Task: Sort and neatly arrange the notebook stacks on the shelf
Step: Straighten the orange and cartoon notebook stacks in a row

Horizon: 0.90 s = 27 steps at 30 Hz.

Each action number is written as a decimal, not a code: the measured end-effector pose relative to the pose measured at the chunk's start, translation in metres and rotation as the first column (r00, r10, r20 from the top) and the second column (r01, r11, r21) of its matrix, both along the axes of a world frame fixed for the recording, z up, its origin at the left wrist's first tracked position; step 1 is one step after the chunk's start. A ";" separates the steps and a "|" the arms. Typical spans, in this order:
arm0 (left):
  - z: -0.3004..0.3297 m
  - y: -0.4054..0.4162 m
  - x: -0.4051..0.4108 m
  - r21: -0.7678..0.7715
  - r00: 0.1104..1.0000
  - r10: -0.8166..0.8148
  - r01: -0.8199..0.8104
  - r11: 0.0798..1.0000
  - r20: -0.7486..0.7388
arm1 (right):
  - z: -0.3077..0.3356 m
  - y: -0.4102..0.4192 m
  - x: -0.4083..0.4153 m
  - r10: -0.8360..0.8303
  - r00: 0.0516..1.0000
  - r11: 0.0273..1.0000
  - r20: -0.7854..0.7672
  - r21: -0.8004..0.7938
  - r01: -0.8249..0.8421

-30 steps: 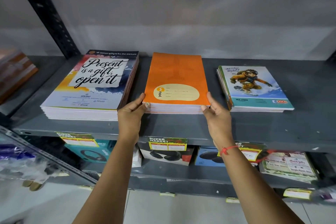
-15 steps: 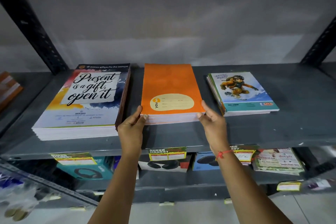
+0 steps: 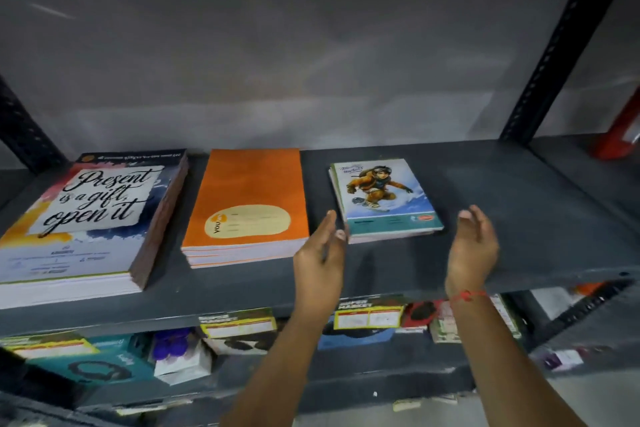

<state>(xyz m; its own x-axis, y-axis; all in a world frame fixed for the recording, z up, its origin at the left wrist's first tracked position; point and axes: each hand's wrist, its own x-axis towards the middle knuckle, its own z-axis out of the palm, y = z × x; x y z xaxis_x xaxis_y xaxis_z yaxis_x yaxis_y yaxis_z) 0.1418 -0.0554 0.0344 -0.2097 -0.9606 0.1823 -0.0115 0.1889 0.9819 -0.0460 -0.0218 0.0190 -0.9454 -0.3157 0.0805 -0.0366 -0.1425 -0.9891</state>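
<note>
Three notebook stacks lie on the grey shelf [image 3: 519, 218]. A tall stack with a "Present is a gift, open it" cover [image 3: 90, 218] is at the left. The orange stack [image 3: 246, 204] sits in the middle. A thin stack with a snowboarder cover [image 3: 384, 198] lies right of it, slightly fanned. My left hand [image 3: 322, 253] hovers open just off that thin stack's front left corner. My right hand [image 3: 474, 246] hovers open off its front right corner, a red thread on the wrist. Neither hand holds anything.
Black slotted uprights [image 3: 550, 66] frame the shelf at both sides. The shelf below holds boxed headphones [image 3: 93, 367] and price tags [image 3: 367, 317] on its front edge. A red object [image 3: 620, 128] stands on the neighbouring shelf at far right.
Both hands let go of the orange stack's front corners and moved right to either side of the snowboarder stack. The view has shifted right and closer.
</note>
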 end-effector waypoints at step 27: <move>-0.024 -0.021 -0.040 0.281 0.997 0.067 -0.053 0.958 -0.039 | -0.020 -0.006 -0.067 0.853 0.518 0.496 0.053 0.222 -0.839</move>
